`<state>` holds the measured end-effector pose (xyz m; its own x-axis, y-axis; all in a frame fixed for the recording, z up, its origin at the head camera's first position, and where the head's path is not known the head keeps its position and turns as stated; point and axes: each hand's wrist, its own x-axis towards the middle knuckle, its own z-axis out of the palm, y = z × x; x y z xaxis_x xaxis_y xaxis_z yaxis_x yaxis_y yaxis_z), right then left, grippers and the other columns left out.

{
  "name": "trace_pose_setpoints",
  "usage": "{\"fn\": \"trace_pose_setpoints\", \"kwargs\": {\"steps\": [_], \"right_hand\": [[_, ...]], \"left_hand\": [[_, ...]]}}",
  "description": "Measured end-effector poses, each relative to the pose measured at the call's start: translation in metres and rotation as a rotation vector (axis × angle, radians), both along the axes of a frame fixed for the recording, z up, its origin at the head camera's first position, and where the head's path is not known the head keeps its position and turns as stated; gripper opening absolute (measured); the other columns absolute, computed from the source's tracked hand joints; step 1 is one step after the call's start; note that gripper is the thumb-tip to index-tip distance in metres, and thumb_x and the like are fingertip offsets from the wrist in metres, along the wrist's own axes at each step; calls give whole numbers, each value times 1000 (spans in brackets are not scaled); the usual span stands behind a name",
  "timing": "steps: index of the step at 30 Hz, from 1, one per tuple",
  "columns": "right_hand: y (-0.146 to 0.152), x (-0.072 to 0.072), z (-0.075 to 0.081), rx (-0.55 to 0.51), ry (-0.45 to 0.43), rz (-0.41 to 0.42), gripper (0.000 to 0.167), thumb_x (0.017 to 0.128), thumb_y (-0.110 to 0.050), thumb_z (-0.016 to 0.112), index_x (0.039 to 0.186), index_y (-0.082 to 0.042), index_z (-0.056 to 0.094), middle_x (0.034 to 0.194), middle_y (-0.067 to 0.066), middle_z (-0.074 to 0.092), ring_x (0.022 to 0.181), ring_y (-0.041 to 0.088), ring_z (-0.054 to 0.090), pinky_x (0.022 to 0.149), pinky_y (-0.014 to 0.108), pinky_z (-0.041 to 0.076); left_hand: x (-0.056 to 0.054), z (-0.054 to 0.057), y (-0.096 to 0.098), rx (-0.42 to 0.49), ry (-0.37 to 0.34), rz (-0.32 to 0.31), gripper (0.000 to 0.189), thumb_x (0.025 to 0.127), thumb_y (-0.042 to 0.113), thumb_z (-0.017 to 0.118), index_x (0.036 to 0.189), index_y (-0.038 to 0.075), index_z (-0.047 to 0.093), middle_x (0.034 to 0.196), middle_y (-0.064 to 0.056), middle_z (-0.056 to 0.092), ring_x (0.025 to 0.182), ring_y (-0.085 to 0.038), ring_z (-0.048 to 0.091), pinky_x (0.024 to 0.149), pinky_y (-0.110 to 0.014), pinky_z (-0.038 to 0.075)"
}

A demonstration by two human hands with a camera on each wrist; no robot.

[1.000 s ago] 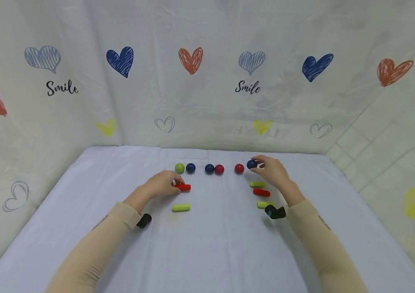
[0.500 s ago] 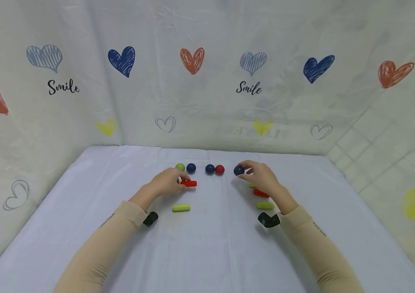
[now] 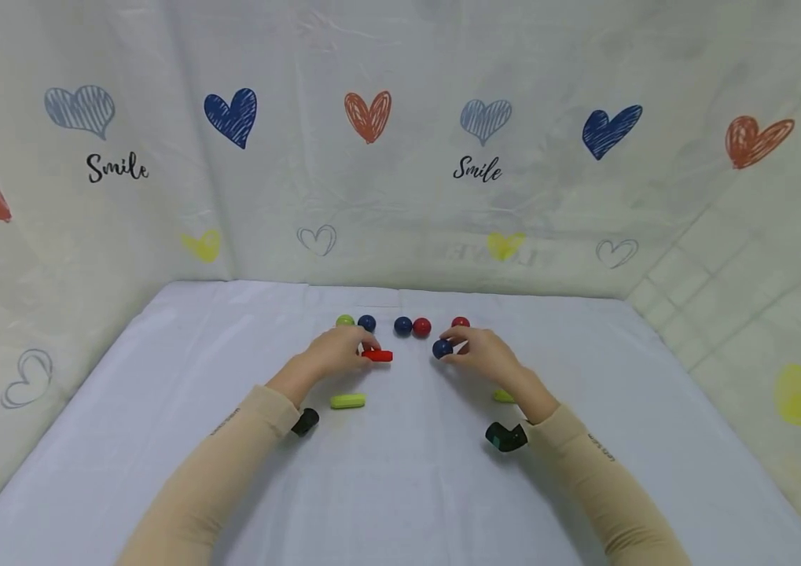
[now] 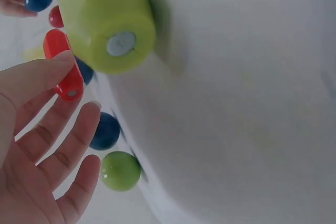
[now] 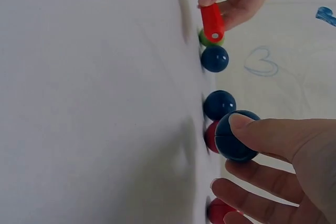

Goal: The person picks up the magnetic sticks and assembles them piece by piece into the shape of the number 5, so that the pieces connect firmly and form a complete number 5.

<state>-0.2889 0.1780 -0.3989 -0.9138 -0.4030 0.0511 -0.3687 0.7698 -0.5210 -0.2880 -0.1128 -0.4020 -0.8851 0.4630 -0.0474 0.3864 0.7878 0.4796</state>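
In the head view my left hand pinches a red rod between thumb and fingers. The left wrist view shows a small grey disc in the end of this red rod; the other fingers are spread. My right hand pinches a dark blue ball, held off the table in the right wrist view, where the ball has a seam. Rod and ball face each other across a gap. Below my left hand lies a yellow-green rod; another yellow-green rod is partly hidden by my right hand.
Along the back of the white table stand a green ball, a blue ball, another blue ball, a red ball and a second red ball. Behind rises a heart-printed cloth.
My right hand has brought the blue ball left and nearer, past the right-hand red ball. My left hand has carried the red rod to the right. The gap between them has narrowed.
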Motion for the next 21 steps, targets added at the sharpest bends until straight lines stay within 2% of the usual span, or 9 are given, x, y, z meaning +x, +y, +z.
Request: {"fn": "trace_pose_setpoints", "kwargs": {"steps": [8,15,21], "right_hand": [[-9,2,-4,11,-30,2,37,91,-16,80,125,-7,70,113,13,72,96,28,67,87,43,55],[-11,4,-6,-4,-61,3,37,91,-16,79,125,-7,70,114,12,72,100,28,66,88,43,54],[-10,1,-9,-9,-65,17,37,91,-17,80,125,-7,70,114,12,72,101,29,65,88,43,54]], "left_hand": [[-2,-1,13,-9,-13,-17,30,91,12,78,121,12,76,114,-3,71,96,-18,61,90,-38,53],[-5,-3,18,35,-30,23,30,92,11,77,122,13,75,115,-1,70,99,-18,60,93,-38,51],[-8,-2,24,29,-12,-20,30,92,11,77,121,11,75,115,-3,70,101,-20,59,94,-37,51]]}}
